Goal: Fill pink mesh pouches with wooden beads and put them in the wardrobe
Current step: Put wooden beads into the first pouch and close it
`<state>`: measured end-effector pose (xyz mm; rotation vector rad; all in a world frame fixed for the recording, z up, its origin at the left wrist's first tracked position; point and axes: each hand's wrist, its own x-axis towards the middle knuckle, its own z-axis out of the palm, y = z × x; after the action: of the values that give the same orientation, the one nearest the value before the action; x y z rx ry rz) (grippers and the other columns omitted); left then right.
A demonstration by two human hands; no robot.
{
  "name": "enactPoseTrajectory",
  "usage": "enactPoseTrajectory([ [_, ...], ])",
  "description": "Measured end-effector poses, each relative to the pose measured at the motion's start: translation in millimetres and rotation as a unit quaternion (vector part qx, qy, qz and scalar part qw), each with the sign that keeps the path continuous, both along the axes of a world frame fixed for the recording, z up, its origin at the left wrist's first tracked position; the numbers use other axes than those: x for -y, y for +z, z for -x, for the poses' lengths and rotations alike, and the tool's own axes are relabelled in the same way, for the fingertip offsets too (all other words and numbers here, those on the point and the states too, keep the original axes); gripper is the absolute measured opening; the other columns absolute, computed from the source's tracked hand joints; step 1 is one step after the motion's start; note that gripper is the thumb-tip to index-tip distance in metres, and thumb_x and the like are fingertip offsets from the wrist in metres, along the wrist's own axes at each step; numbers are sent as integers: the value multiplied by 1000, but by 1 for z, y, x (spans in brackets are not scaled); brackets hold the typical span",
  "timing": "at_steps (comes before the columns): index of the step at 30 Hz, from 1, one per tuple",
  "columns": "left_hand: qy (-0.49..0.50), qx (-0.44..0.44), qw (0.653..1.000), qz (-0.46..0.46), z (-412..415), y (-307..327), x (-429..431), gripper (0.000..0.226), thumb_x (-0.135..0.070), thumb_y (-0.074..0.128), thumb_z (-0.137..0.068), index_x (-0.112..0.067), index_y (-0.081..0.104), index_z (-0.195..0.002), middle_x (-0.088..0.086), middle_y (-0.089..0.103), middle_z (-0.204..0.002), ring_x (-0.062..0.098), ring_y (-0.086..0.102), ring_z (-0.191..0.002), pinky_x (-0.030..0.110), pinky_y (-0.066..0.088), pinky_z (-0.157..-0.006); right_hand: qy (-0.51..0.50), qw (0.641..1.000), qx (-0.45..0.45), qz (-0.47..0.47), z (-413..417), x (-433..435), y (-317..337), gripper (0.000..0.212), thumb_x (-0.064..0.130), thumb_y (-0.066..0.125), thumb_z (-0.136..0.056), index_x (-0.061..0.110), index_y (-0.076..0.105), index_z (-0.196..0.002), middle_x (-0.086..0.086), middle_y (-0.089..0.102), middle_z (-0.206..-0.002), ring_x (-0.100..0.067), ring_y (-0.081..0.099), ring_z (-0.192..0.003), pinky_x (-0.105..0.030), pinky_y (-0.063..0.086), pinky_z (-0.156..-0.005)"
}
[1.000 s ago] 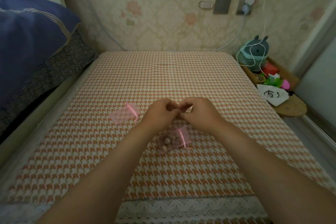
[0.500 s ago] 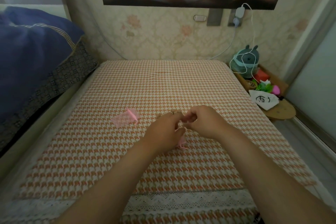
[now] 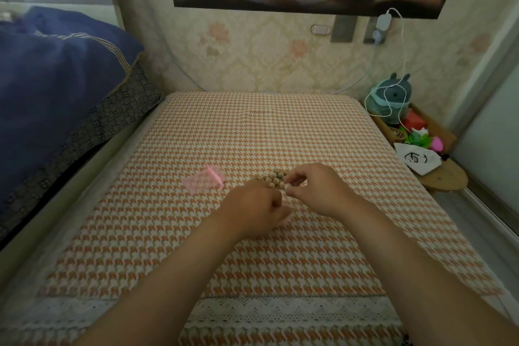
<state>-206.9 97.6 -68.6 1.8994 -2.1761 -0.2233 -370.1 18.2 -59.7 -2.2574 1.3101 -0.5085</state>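
Note:
A small heap of wooden beads [image 3: 273, 178] lies on the houndstooth table cover [image 3: 252, 126]. My right hand [image 3: 316, 189] pinches one bead [image 3: 288, 186] at the heap's near edge. My left hand [image 3: 252, 212] is closed just below the beads; a bit of pink pouch mesh [image 3: 286, 199] shows past its fingers, the rest hidden under the hand. A second pink mesh pouch [image 3: 202, 181], flat and empty-looking, lies to the left of the heap, apart from both hands.
A blue quilt [image 3: 56, 84] on a dark patterned pillow borders the left side. At the right a low wooden stand [image 3: 443, 177] holds a plush toy [image 3: 391, 98], a white printed bag [image 3: 417, 159] and colourful bits. White lace trim [image 3: 266, 309] edges the near side.
The part-filled pouch, seen below my hands a second ago, is now covered by my left hand. My right hand has lifted a bead from the heap. The camera view tilted up slightly.

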Motion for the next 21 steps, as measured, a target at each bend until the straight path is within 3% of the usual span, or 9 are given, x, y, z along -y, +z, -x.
enactPoseTrajectory([
  [3, 63, -58, 996, -20, -5, 10, -4, 49, -56, 44, -97, -19, 67, -73, -3, 64, -72, 14, 59, -69, 33, 49, -62, 7, 998, 57, -19, -4, -3, 4, 13, 32, 75, -90, 30, 74, -103, 15, 68, -94, 1, 64, -88, -18, 49, -76],
  [6, 109, -125, 985, -44, -17, 18, -6, 42, -44, 54, -97, -16, 71, -72, 1, 66, -64, 13, 61, -58, 31, 47, -55, 13, 994, 105, -36, -9, -8, 10, 16, 33, 79, -86, 31, 75, -101, 15, 71, -91, 5, 66, -80, -10, 46, -68],
  [9, 134, -191, 971, -59, -30, 23, -9, 27, -38, 68, -88, -19, 76, -70, -3, 67, -58, 1, 52, -46, 19, 39, -44, 36, 987, 147, -49, -16, -14, 15, 12, 31, 81, -85, 31, 77, -97, 13, 73, -88, 9, 65, -74, -14, 49, -70],
  [14, 122, -212, 965, -93, -47, 29, -17, 8, -21, 71, -84, -28, 75, -83, -11, 73, -85, 1, 65, -79, 7, 47, -57, 70, 987, 139, -36, -28, -27, 14, 17, 35, 79, -86, 29, 78, -102, 14, 74, -90, 12, 61, -69, -15, 47, -69],
  [16, 112, -223, 963, -99, -51, 30, -19, 9, -19, 72, -82, -25, 74, -88, -7, 74, -88, 8, 69, -83, 13, 53, -63, 92, 989, 118, -13, -32, -31, 15, 16, 37, 77, -87, 30, 78, -102, 15, 73, -90, 13, 59, -68, -13, 44, -67],
  [18, 102, -245, 958, -109, -53, 31, -21, 13, -17, 73, -81, -20, 73, -94, 0, 75, -89, 16, 71, -85, 28, 59, -71, 112, 989, 99, 1, -35, -35, 15, 12, 37, 75, -88, 31, 78, -99, 16, 72, -90, 12, 59, -70, -12, 41, -66],
  [21, 103, -319, 933, -129, -54, 31, -23, 17, -8, 70, -84, -16, 69, -100, 6, 77, -88, 21, 75, -82, 39, 63, -76, 142, 987, 66, 37, -40, -36, 13, 12, 41, 73, -88, 34, 76, -97, 18, 69, -93, 7, 60, -81, -19, 46, -72],
])
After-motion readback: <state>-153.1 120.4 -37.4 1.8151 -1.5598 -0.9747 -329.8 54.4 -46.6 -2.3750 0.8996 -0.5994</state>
